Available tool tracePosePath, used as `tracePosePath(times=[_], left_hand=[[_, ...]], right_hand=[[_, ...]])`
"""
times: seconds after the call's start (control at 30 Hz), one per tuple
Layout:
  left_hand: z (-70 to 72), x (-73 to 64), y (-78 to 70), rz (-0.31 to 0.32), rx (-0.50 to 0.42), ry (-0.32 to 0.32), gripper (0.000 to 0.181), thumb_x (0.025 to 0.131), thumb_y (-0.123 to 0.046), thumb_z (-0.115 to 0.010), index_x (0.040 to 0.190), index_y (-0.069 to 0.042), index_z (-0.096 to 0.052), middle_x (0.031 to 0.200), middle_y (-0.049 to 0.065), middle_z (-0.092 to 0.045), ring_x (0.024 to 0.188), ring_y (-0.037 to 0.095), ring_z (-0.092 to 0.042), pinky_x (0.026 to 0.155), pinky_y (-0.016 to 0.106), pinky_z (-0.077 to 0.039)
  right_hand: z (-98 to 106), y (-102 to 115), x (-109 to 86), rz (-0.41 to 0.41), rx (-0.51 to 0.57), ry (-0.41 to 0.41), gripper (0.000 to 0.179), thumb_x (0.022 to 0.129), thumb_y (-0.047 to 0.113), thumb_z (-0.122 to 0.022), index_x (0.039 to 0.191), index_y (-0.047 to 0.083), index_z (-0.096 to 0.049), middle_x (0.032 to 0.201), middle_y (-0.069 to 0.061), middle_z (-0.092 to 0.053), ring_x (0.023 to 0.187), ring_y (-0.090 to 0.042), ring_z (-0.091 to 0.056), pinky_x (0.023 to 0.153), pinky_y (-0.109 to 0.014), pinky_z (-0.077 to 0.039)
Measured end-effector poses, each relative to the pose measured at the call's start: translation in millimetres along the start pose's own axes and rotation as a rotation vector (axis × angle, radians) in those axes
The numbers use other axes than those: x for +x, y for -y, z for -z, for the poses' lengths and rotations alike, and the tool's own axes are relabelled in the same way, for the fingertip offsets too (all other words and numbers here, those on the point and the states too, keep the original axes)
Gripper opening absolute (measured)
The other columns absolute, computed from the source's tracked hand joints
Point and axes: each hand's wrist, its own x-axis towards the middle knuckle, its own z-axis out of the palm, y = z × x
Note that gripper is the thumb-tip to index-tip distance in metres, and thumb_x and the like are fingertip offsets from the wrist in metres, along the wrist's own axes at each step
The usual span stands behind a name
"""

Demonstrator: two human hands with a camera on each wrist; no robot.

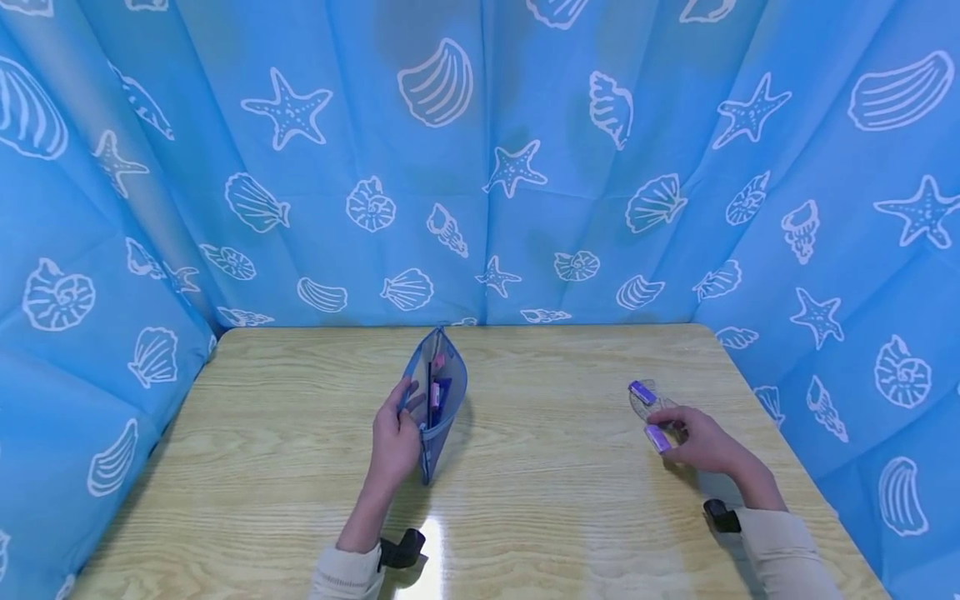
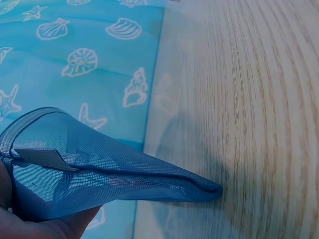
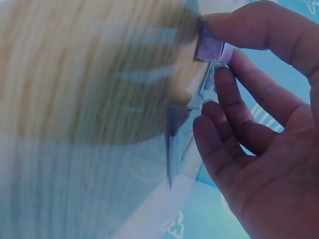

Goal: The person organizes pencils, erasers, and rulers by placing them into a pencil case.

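My left hand [image 1: 396,433] grips the side of a blue mesh zip pouch [image 1: 448,414], thumb outside and fingers at its mouth. The pouch stands tilted and gapes upward, showing pink and purple items [image 1: 438,393] and a dark, thin one inside. In the left wrist view its mesh side [image 2: 99,164] and fabric tab face the camera. Over at the right, my right hand [image 1: 701,437] pinches a small purple-sleeved eraser [image 3: 212,46] between thumb and fingers. Near the fingertips, a second purple piece [image 1: 642,392] lies by a clear, flat item [image 1: 637,407], whose exact kind I cannot tell.
The wood-grain table [image 1: 540,500] spreads beneath both hands. Blue curtains [image 1: 555,225] with white shell and starfish prints enclose its back and sides. Dark straps with camera mounts [image 1: 405,548] sit at both wrists over pale sleeves.
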Motion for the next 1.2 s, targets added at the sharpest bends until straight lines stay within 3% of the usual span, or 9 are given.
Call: tracePosePath(times=[0.17,0.4,0.67,0.9,1.2], left_hand=[[0.0,0.1,-0.1,0.004,0.001,0.001,0.054,0.1,0.01,-0.024,0.154,0.012,-0.026,0.154,0.033,-0.037,0.138,0.049,-0.046,0.11,0.053,-0.046],[0.1,1.3,2.3,-0.002,-0.004,-0.003,0.054,0.1,0.01,-0.024,0.154,0.012,-0.026,0.154,0.033,-0.038,0.138,0.049,-0.046,0.11,0.052,-0.046],[-0.7,0.8,5.9,0.004,0.001,-0.003,0.055,0.1,0.009,-0.024,0.155,0.011,-0.026,0.155,0.031,-0.038,0.138,0.048,-0.046,0.111,0.052,-0.046],[-0.2,1.4,4.9,-0.009,0.023,-0.004,0.055,0.1,0.01,-0.025,0.155,0.011,-0.027,0.154,0.031,-0.039,0.137,0.047,-0.048,0.11,0.052,-0.046],[0.7,2.5,2.9,-0.008,0.042,-0.018,0.055,0.099,0.009,-0.026,0.154,0.012,-0.028,0.151,0.032,-0.043,0.135,0.047,-0.051,0.11,0.053,-0.046]], right_hand=[[-5.6,-5.1,2.7,0.017,0.009,-0.035,0.046,0.077,0.009,-0.086,0.116,-0.006,-0.067,0.105,-0.013,-0.067,0.093,-0.023,-0.059,0.071,-0.028,-0.053],[-4.4,-4.5,-1.1,0.037,-0.032,-0.055,0.05,0.077,0.015,-0.088,0.116,-0.008,-0.068,0.108,-0.017,-0.067,0.092,-0.024,-0.059,0.071,-0.03,-0.054],[-5.4,-8.3,-2.2,0.045,-0.05,-0.079,0.044,0.075,0.015,-0.089,0.109,-0.006,-0.069,0.1,-0.012,-0.065,0.086,-0.022,-0.054,0.067,-0.029,-0.05],[-9.2,-3.9,-5.1,0.006,-0.004,-0.118,0.046,0.076,0.016,-0.088,0.113,-0.002,-0.067,0.107,-0.014,-0.065,0.092,-0.023,-0.057,0.074,-0.031,-0.053],[-11.3,3.0,-2.5,0.065,0.103,-0.202,0.043,0.08,0.012,-0.084,0.117,-0.002,-0.065,0.111,-0.016,-0.067,0.1,-0.03,-0.064,0.086,-0.04,-0.059]])
